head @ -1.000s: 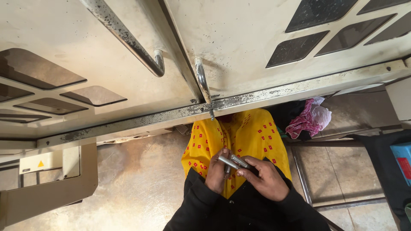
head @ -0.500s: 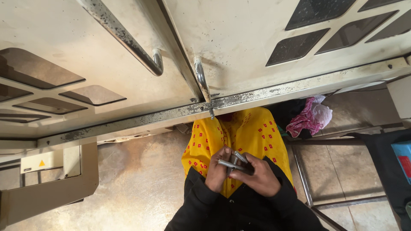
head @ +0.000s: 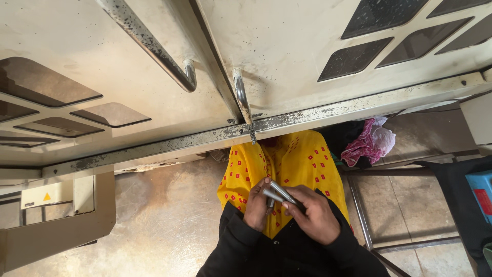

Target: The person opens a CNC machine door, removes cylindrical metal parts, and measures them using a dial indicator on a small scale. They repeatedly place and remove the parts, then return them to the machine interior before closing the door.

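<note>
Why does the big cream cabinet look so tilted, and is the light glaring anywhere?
Head view: the wide lens and steep downward angle slant the cream cabinet; soft warm light, with sheen on the metal handles and the stone floor. The left hand, right hand and metal rods look sharp, the lower edge dim.

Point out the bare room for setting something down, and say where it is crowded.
Bare floor lies between the beige panel and the yellow cloth. It is crowded to the right: a pink rag and a metal frame. Both hands, left and right, hold metal pins.
</note>
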`<move>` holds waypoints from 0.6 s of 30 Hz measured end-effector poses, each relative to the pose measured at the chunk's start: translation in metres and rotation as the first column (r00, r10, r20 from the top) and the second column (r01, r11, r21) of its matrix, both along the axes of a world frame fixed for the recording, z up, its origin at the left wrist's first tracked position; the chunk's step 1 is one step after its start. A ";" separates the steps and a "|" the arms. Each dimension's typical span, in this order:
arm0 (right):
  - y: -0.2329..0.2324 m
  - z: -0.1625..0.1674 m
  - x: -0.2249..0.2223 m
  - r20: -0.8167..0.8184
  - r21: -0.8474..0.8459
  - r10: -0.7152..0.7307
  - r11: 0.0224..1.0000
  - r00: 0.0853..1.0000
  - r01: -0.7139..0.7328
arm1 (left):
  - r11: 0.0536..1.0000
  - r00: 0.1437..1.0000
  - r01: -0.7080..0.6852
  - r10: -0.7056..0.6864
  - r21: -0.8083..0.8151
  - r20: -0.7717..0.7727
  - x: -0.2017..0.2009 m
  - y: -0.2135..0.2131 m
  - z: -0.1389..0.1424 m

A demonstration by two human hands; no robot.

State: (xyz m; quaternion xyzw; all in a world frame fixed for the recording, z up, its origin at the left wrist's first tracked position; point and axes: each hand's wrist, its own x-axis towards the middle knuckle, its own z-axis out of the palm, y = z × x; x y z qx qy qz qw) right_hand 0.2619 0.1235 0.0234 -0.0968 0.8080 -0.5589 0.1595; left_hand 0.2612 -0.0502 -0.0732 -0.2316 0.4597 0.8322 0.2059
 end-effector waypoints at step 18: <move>0.001 -0.046 0.004 0.173 0.110 -0.057 0.993 0.983 0.038 | 0.940 0.942 0.026 -0.137 -0.341 -0.307 0.003 0.004 -0.006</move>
